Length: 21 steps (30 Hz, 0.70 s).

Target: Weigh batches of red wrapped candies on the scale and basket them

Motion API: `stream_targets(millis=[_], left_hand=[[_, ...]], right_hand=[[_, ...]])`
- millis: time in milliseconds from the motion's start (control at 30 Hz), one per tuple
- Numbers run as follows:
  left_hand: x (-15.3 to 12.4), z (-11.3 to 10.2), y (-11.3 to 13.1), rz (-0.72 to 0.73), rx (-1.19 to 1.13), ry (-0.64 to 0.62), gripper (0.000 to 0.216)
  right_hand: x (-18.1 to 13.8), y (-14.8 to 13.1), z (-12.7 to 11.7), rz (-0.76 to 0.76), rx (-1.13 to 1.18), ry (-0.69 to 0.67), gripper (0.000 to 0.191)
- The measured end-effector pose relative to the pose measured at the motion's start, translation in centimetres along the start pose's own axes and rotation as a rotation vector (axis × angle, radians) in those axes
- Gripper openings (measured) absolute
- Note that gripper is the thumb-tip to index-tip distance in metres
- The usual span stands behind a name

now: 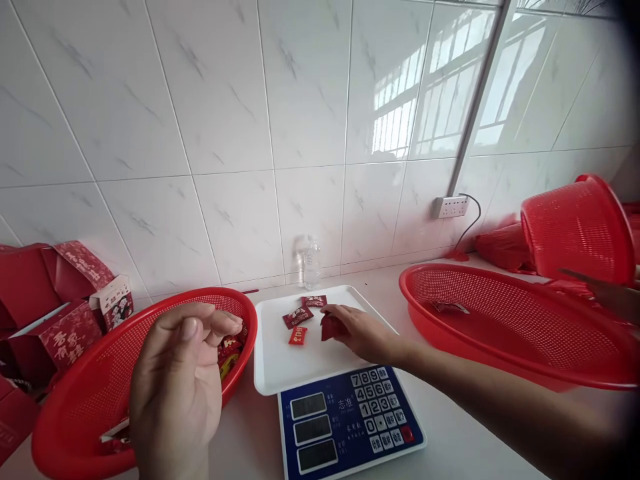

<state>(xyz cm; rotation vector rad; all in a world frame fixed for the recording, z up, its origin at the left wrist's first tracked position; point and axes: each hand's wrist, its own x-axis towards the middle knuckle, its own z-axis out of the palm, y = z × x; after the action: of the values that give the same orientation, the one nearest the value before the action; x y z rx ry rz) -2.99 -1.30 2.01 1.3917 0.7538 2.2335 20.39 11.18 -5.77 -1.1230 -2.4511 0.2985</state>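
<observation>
My right hand [357, 330] is over the white tray [273, 377] of a scale, its fingers closed on a dark red packet [330, 328]. Beside it on the tray lie two dark red wrapped packets, the nearer packet [295, 317] and the farther packet [314, 301], plus a small bright red packet [298, 335]. Raised in front of the left red basket [90, 373], my left hand [180, 380] has its fingers loosely bent and shows nothing in the palm. It hides part of that basket, where several wrapped packets [230, 350] show.
The scale's blue keypad panel [345, 427] faces me. Right of it stands another red basket [500, 320] with a packet inside. A tilted red basket [575, 233], a clear bottle [311, 263], a wall socket [451, 207] and red boxes [70, 333] are around. Another person's hand [613, 290] shows at far right.
</observation>
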Motion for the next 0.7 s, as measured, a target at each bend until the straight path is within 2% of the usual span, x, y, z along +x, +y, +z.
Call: stream_targets(millis=[100, 233, 333, 433, 500, 567, 667, 700], left_hand=[[-0.2, 0.0, 0.2, 0.019, 0.015, 0.011, 0.010], [-0.3, 0.0, 0.4, 0.040, 0.031, 0.023, 0.010], [-0.3, 0.0, 0.4, 0.057, 0.015, 0.042, 0.010], [-0.2, 0.0, 0.5, 0.072, -0.018, 0.075, 0.009], [-0.1, 0.0, 0.5, 0.080, -0.031, 0.082, 0.009], [0.0, 0.0, 0.6, 0.080, -0.036, 0.082, 0.009], [0.0, -0.1, 0.7, 0.070, -0.039, 0.071, 0.009], [0.0, 0.0, 0.8, 0.071, -0.040, 0.068, 0.010]], right_hand=[[-1.0, 2.7, -2.4, 0.100, -0.069, 0.123, 0.044], [-3.5, 8.0, -7.1, 0.369, -0.208, 0.308, 0.060], [-6.3, 11.7, -9.6, 0.525, -0.278, 0.331, 0.064], [-8.3, 13.7, -10.4, 0.670, -0.338, 0.315, 0.065], [-8.3, 13.6, -9.9, 0.682, -0.361, 0.289, 0.066], [-7.0, 12.4, -8.9, 0.600, -0.349, 0.231, 0.068], [-3.4, 8.6, -6.6, 0.444, -0.280, 0.113, 0.069], [-2.1, 7.2, -5.6, 0.378, -0.225, 0.013, 0.072]])
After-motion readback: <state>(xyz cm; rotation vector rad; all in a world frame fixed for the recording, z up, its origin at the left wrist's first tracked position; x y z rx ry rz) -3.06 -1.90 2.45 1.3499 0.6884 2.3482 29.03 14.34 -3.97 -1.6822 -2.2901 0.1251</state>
